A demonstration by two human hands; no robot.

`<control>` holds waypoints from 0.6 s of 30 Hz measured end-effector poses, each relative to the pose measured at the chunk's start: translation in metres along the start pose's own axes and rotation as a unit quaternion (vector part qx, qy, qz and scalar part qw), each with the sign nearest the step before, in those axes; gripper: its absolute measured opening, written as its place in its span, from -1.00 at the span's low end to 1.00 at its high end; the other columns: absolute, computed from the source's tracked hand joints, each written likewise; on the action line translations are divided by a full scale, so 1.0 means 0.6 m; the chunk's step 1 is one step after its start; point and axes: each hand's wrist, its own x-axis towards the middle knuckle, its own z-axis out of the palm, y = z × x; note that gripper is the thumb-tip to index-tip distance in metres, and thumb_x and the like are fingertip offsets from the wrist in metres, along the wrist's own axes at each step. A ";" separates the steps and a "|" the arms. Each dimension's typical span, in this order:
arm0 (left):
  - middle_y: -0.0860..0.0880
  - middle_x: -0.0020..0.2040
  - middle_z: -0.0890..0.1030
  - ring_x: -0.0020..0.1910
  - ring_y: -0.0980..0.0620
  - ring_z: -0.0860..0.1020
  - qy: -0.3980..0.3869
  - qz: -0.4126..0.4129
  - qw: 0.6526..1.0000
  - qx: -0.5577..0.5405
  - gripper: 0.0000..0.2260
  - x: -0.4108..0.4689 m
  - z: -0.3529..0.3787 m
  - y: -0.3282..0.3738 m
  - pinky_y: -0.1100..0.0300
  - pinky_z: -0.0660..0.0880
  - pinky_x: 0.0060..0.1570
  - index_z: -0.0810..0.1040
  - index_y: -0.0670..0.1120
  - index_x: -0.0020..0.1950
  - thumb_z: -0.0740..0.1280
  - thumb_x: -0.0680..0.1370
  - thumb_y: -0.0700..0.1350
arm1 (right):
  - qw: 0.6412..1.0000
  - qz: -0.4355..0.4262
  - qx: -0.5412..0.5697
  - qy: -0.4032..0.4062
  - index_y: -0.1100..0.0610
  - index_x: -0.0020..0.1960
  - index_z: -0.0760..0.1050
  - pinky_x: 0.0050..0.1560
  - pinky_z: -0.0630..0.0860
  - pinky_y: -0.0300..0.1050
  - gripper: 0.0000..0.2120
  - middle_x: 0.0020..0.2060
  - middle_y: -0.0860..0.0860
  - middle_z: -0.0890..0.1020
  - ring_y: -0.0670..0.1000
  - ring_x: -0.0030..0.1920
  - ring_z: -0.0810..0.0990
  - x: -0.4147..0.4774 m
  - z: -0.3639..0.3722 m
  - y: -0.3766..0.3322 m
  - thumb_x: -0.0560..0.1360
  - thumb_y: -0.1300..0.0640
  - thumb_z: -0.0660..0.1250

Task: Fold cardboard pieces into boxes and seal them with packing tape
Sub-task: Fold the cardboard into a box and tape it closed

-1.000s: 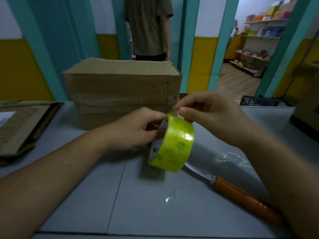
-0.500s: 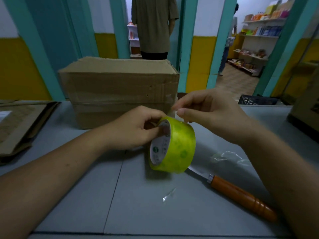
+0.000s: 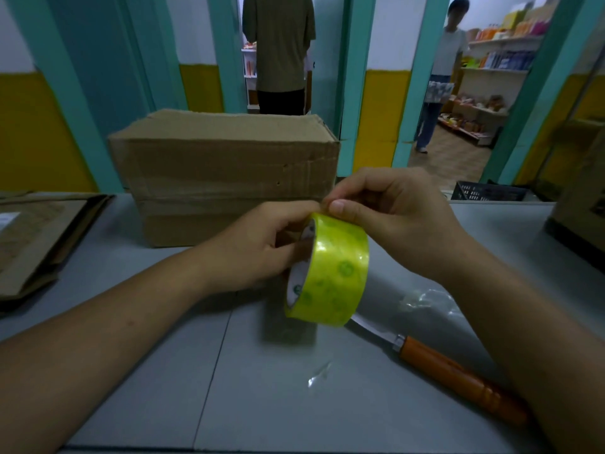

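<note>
No legible txt anywhere; green print on tape roll (image 3: 330,273) too blurry to read.

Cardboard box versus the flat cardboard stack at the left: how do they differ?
The cardboard box stands folded up, top closed, behind the tape roll; the flat cardboard stack lies flat at the table's left edge. The stack's top sheet carries a white label; the box shows none. Both are brown cardboard resting on the grey table.

Both forearms are stretched forward. The left hand (image 3: 252,250) is curled round a glossy yellow-green tape roll (image 3: 340,270), whose top edge is pinched by the right hand (image 3: 393,221).
</note>
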 end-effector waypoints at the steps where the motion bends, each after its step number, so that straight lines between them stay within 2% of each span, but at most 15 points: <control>1: -0.05 0.12 0.71 0.12 0.10 0.67 -0.004 -0.001 1.000 -0.008 -0.77 0.001 -0.001 0.000 0.19 0.58 0.08 0.59 -0.23 0.29 0.38 0.64 -0.24 | 1.000 -0.004 -0.008 0.008 0.16 0.05 0.70 0.02 0.67 0.07 -0.91 -0.08 0.00 0.73 -0.02 -0.04 0.72 0.000 0.001 0.000 0.55 0.23 0.47; 5: 0.04 0.03 0.70 0.05 0.22 0.64 -0.019 -0.004 1.000 -0.024 -0.81 0.003 -0.009 -0.003 0.29 0.54 0.00 0.61 -0.27 0.22 0.40 0.61 -0.27 | 0.999 -0.016 -0.026 0.029 0.08 0.05 0.68 -0.05 0.64 0.16 -0.90 -0.09 0.00 0.72 0.02 -0.05 0.70 -0.002 0.006 0.003 0.55 0.20 0.48; 10: -0.15 0.09 0.70 0.08 0.15 0.64 -0.027 -0.005 0.999 -0.030 -0.76 0.004 -0.009 -0.002 0.23 0.57 0.03 0.60 -0.31 0.23 0.41 0.60 -0.24 | 0.999 -0.010 -0.028 0.038 0.06 0.04 0.69 -0.07 0.63 0.20 -0.90 -0.09 0.01 0.71 0.06 -0.06 0.70 -0.002 0.011 0.008 0.55 0.20 0.48; 13: -0.14 0.13 0.72 0.10 0.13 0.67 -0.030 -0.013 0.998 -0.047 -0.72 0.004 -0.009 0.002 0.23 0.58 0.05 0.60 -0.30 0.27 0.42 0.58 -0.24 | 0.999 -0.005 -0.032 0.042 0.09 0.05 0.69 -0.07 0.63 0.18 -0.91 -0.09 0.01 0.71 0.05 -0.06 0.69 -0.002 0.014 0.009 0.55 0.20 0.48; 16: -0.12 0.12 0.73 0.11 0.12 0.67 -0.047 -0.031 0.998 -0.042 -0.74 0.002 -0.010 -0.002 0.25 0.58 0.05 0.60 -0.32 0.27 0.42 0.59 -0.30 | 0.997 -0.003 -0.046 0.058 0.10 0.05 0.68 -0.04 0.65 0.09 -0.91 -0.10 -0.01 0.71 -0.01 -0.06 0.70 -0.001 0.013 0.004 0.55 0.22 0.47; 18: -0.11 0.09 0.74 0.05 0.14 0.68 -0.077 -0.062 0.995 -0.022 -0.79 -0.002 -0.012 -0.006 0.28 0.57 -0.03 0.62 -0.29 0.25 0.40 0.62 -0.31 | 0.994 0.009 -0.044 0.102 0.12 0.06 0.67 -0.01 0.66 -0.07 -0.90 -0.09 -0.06 0.71 -0.08 -0.06 0.70 0.000 0.000 0.000 0.57 0.24 0.44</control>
